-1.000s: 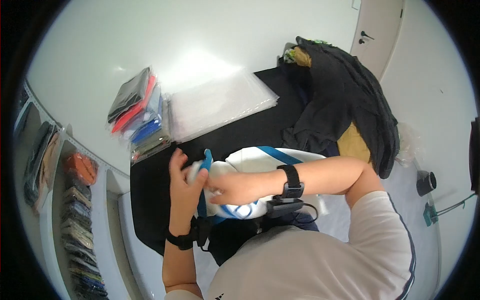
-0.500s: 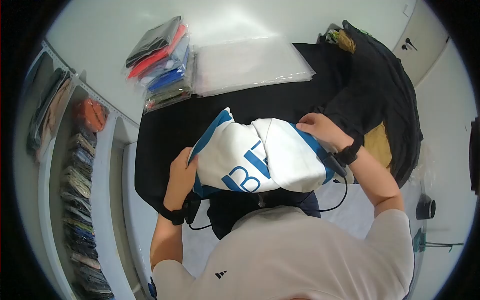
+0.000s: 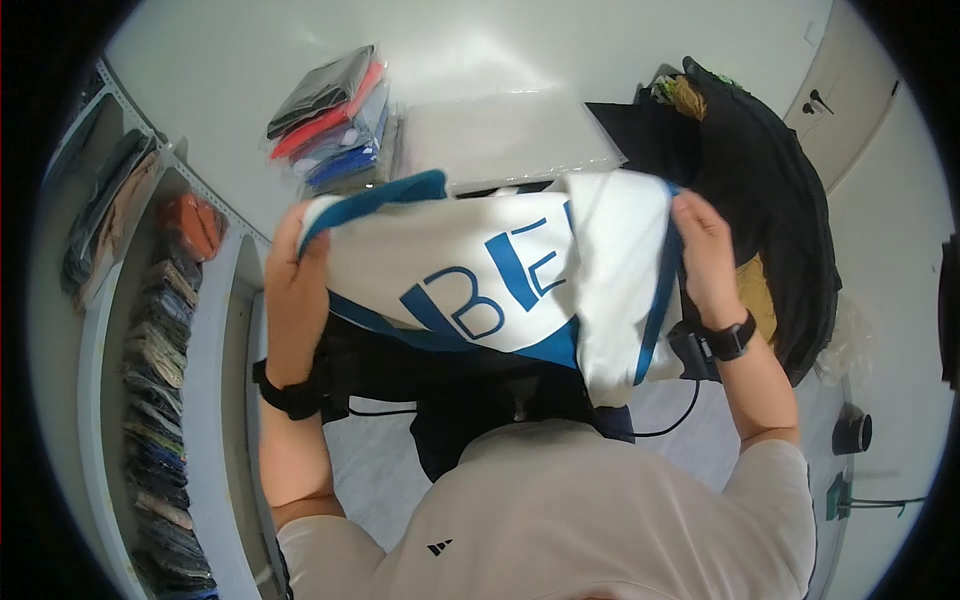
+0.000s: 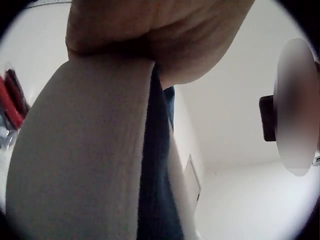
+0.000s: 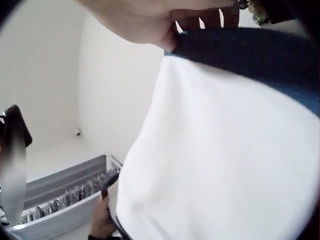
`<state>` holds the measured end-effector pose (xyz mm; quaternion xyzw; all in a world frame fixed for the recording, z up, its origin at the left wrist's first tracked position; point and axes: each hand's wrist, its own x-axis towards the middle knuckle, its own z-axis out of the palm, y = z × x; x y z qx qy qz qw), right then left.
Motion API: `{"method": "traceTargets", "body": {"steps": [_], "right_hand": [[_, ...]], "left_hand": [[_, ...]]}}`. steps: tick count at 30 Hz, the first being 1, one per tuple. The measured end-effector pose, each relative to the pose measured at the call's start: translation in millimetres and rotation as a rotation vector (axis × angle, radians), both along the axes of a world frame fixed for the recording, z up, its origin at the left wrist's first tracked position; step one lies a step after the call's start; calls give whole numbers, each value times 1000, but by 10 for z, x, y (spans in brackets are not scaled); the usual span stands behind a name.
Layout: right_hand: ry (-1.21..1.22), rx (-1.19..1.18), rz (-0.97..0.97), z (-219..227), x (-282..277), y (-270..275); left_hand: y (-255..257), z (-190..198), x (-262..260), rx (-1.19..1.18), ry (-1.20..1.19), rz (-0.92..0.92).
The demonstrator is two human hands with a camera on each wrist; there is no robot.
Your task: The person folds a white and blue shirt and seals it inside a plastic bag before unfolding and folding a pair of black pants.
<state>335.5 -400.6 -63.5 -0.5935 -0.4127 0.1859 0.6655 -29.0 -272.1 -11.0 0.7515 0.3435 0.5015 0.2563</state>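
A folded white garment point(image 3: 470, 285) with blue lettering and blue trim is stretched between both hands, raised over the near side of the table. At its left end the left hand point(image 3: 297, 300) grips a blue-edged fold; in the left wrist view that hand point(image 4: 155, 37) bears down over white cloth with a blue band point(image 4: 159, 165). My right hand point(image 3: 706, 260) pinches the upper right corner. Thumb and fingers of the right hand point(image 5: 150, 22) meet at the dark blue edge point(image 5: 240, 50) in the right wrist view, the white cloth point(image 5: 200, 150) hanging below.
Behind the garment lie a stack of clear plastic bags point(image 3: 500, 135) and a pile of bagged clothes point(image 3: 330, 120). Dark clothing point(image 3: 770, 220) is heaped at the right of the black table point(image 3: 400, 370). A shelf of bagged garments point(image 3: 160, 400) stands at left.
From crossing over the bunched garment, the hands have moved apart to its two ends. The garment has since been lifted forward and spread wider, and its letters face up.
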Motion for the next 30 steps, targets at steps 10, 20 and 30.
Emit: {"method": "traceTargets", "body": {"steps": [10,20,30], "right_hand": [[82,539,-162,907,452,-767],[-247,229,1038,715,-544,-1173],[-56,-283,428,265,-67,-1586]], "left_hand": [[799,635,-658,216,-24,268],[1021,1432,-1060,566,-15,975],[1706,927,1307,567,-76,593]]}}
